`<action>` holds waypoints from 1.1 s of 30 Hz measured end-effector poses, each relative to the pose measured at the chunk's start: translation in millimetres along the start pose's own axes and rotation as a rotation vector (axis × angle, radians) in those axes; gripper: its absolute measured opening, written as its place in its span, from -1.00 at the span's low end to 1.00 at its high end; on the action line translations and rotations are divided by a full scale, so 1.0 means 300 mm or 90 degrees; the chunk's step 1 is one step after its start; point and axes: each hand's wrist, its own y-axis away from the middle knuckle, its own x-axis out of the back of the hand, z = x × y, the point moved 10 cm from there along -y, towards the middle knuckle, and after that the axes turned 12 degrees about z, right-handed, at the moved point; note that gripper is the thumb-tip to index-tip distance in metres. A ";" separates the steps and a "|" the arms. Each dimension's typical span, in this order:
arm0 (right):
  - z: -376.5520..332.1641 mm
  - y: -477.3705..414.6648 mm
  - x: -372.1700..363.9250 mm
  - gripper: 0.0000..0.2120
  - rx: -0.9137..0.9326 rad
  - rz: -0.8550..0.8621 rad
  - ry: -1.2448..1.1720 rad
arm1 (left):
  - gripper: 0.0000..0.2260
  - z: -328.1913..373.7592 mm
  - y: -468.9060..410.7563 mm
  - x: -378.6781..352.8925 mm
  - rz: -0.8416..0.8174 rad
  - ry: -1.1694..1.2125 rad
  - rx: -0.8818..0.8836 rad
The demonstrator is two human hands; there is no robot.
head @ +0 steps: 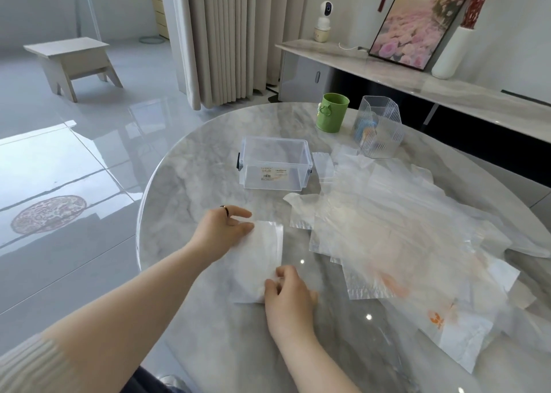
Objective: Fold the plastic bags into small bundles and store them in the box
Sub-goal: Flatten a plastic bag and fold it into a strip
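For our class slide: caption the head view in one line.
Left hand presses and right hand pinches a plastic bag on the table; the clear box stands beyond.

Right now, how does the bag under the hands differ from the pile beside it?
The folded bag is a narrow, flattened strip; the pile lies spread out and overlapping. The left hand and right hand are on the folded bag; nothing touches the pile. Both are translucent white plastic on the table.

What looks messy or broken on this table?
Nothing is broken or spilled. Only the crinkly see-through plastic bags look messy, heaped crookedly over each other on the round grey marble table, right of the clear plastic box.
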 end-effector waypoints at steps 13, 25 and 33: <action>0.026 -0.043 0.047 -0.75 -0.085 0.036 -0.026 | -0.75 -0.004 -0.084 -0.166 -0.023 0.007 -0.006; 0.062 -0.077 0.070 -0.77 -0.156 0.030 -0.101 | -0.56 0.008 0.038 -0.234 -0.113 -0.206 -0.067; 0.086 -0.105 0.161 -0.78 -0.151 0.119 -0.105 | -0.56 0.010 0.055 -0.223 -0.071 -0.260 -0.121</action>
